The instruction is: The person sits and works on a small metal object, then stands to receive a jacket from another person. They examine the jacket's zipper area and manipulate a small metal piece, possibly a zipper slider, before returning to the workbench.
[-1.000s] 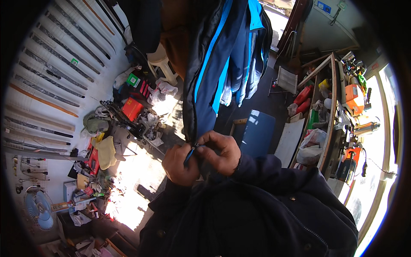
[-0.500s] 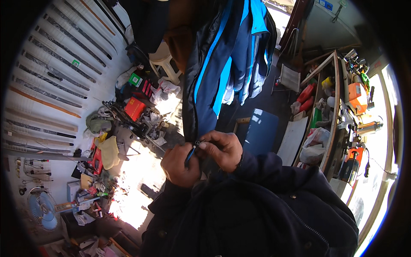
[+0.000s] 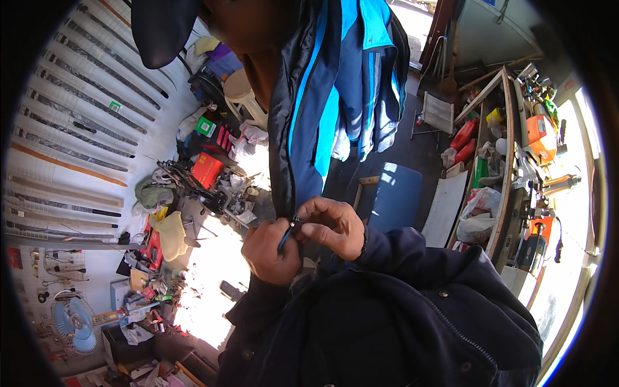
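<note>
A dark navy jacket (image 3: pixel 308 122) with bright blue trim hangs down in front of me, its lower front end between my hands. My left hand (image 3: pixel 274 253) is closed around the jacket's bottom edge, where a strip of blue shows. A small metal zipper slider (image 3: pixel 295 221) sits at the zipper's lower end, just beside my left thumb. At the slider, my right hand (image 3: pixel 334 229) bends its thumb and forefinger in a pinch. The fingertips partly hide the slider, so its exact seating cannot be made out.
A person in a dark cap (image 3: pixel 164 29) is close at the top. Belts (image 3: pixel 77 132) line the left wall. A pale stool (image 3: pixel 240 90), a red box (image 3: pixel 206 169) and a blue fan (image 3: pixel 73 322) stand left. At right are a blue panel (image 3: pixel 398 193) and a wooden-framed shelf (image 3: pixel 506 148).
The view has shifted slightly, and the capped person's head has come further into the top. My hands stay at the zipper end, with the right fingers a little more arched.
</note>
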The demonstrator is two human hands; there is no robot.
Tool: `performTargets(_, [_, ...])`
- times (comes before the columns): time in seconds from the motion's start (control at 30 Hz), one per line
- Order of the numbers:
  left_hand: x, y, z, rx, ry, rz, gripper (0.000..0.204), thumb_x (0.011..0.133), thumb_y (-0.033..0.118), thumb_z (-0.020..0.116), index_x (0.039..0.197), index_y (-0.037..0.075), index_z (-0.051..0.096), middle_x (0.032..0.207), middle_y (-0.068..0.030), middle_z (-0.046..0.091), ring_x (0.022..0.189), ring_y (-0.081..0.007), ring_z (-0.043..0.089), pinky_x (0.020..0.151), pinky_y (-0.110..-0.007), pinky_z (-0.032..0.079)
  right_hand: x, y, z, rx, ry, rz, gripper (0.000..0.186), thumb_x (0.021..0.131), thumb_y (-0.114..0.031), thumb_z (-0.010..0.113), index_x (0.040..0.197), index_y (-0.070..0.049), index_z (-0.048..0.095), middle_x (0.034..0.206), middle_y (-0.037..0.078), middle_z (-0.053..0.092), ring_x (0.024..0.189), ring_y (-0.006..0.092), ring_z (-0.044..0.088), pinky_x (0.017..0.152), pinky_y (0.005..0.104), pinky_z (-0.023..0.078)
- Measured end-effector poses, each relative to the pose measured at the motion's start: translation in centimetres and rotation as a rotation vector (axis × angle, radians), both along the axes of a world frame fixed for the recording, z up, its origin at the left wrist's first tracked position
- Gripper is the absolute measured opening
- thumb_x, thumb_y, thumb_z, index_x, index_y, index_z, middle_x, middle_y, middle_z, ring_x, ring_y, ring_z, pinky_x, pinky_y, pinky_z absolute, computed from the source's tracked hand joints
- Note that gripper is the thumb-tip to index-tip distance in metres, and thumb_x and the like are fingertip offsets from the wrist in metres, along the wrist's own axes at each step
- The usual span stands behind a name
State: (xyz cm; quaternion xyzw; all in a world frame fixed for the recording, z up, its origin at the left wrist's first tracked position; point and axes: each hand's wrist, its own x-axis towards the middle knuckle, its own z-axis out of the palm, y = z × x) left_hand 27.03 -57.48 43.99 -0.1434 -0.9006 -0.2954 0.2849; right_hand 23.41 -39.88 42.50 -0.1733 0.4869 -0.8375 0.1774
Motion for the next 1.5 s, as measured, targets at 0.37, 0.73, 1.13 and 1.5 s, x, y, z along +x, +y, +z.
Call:
performTargets(0.37, [-0.3,-1.0,-2.2,0.102,-0.121,-0.011,0.02,0.079,0.005,0.065,0.099,0.003,0.068,0.082,-0.0165,0.07,0.068,-0.0392,0.065,0.068,-0.046,0.051,-1.7,-0.7,-0.1,0.154,-0.287,0.334,0.029,0.104,-0.027,0.063,0.089,-0.002,0.062,0.074,0.004,0.063,0.059,0.0121,0.063,0.054,0.0278,0.051])
performTargets(0.73, [-3.7,-5.6,-4.3,0.043,-0.172,-0.165,0.004,0.079,0.005,0.064,0.082,0.006,0.063,0.071,-0.0134,0.064,0.068,-0.0376,0.063,0.066,-0.045,0.047,-4.3,-3.7,0.3,0.226,-0.5,0.101,0.028,0.1,-0.026,0.068,0.084,-0.003,0.065,0.065,0.001,0.056,0.046,0.0103,0.05,0.043,0.0281,0.042])
performTargets(1.13, [-4.6,-17.0,-9.0,0.333,-0.338,0.143,0.009,0.086,0.011,0.067,0.089,0.004,0.068,0.077,-0.0179,0.068,0.076,-0.0397,0.068,0.066,-0.046,0.051,-18.7,-0.2,17.0,-0.033,0.053,-0.347,0.022,0.106,-0.024,0.056,0.094,-0.006,0.057,0.073,0.0,0.05,0.057,0.0094,0.045,0.05,0.0269,0.04])
performTargets(1.5, [-13.7,-13.3,1.5,0.329,-0.098,-0.285,0.059,0.083,0.02,0.077,0.133,-0.004,0.057,0.127,-0.0238,0.064,0.119,-0.0407,0.062,0.102,-0.046,0.049,-17.8,-5.2,16.8,0.182,0.108,-0.358,0.028,0.106,-0.021,0.058,0.086,-0.001,0.062,0.068,0.004,0.057,0.049,0.0105,0.051,0.046,0.0261,0.044])
